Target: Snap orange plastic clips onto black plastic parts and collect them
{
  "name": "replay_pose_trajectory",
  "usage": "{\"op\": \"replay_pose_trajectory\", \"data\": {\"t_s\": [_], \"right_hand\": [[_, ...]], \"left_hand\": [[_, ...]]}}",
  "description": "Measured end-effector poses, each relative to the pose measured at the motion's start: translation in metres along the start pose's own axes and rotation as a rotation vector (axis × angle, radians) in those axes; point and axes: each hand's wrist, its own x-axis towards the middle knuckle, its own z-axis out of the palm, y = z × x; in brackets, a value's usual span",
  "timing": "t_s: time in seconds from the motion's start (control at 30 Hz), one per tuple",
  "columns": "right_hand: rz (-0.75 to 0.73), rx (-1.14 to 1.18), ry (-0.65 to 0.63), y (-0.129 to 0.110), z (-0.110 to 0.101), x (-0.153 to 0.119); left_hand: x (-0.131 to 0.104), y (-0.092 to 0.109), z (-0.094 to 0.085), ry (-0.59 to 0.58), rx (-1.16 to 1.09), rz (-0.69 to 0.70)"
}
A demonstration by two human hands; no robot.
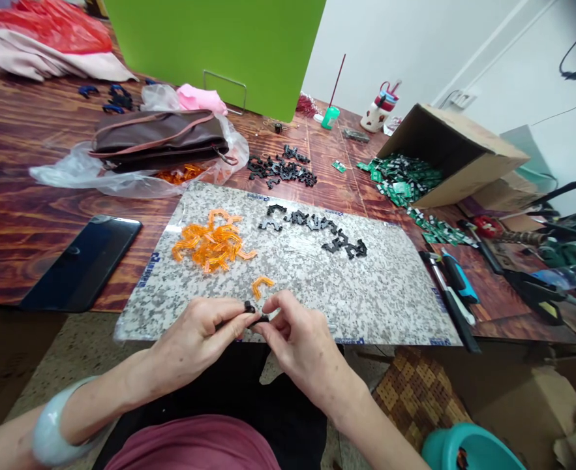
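At the near edge of the speckled mat [390, 297]: both hands on a small black part

Left hand [197, 329]: thumb and fingertips pinched nearly closed on the black part [258, 320]. Right hand [300, 339]: thumb and fingers curled in, tips closed on its other side; exact contact partly hidden by the fingers. Hands close together, fingertips near each other. Pale bangle [55, 424] on left forearm.

Single orange piece [262, 284] lies on mat just beyond the fingertips. Orange pile [212, 243] on mat, left side. Loose row of black pieces [317, 224] along the mat's far side, middle to right.

Dark phone [85, 264] flat on the wooden table [4, 202], left of mat. Brown bag [160, 138] on clear plastic, beyond mat's left part. More black clips [285, 171] on table beyond mat. Upright green board [219, 46] at back. Cardboard box [478, 147] on its side, right, with green circuit boards [405, 176] spilling out. Blue-handled tool [458, 277] right of mat; turquoise bucket [447, 447] below table, lower right.
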Motion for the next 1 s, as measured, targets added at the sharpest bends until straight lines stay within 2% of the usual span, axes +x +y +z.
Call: {"op": "replay_pose_trajectory", "data": {"t_s": [0.13,0.23,0.4,0.5,0.6,0.7,1.0], "right_hand": [[-0.02,-0.115,-0.086,-0.002,-0.008,0.001],[-0.097,-0.15,-0.128,-0.002,-0.012,0.0],[-0.251,-0.187,-0.1,0.01,-0.009,-0.003],[-0.285,-0.137,0.033,0.023,-0.003,-0.004],[-0.205,0.034,0.116,0.031,0.001,-0.005],[-0.101,0.172,0.123,0.029,0.004,-0.008],[-0.026,0.225,0.117,0.016,0.006,-0.008]], "left_hand": [[0.001,0.003,-0.006,-0.132,-0.006,0.008],[0.003,0.005,-0.012,-0.206,-0.003,0.027],[0.007,0.004,-0.02,-0.345,0.011,0.006],[0.01,0.003,-0.022,-0.344,-0.098,-0.118],[0.014,0.002,-0.022,-0.317,-0.258,-0.215],[0.017,0.001,-0.022,-0.274,-0.335,-0.215],[0.016,-0.001,-0.021,-0.21,-0.354,-0.169]]}}
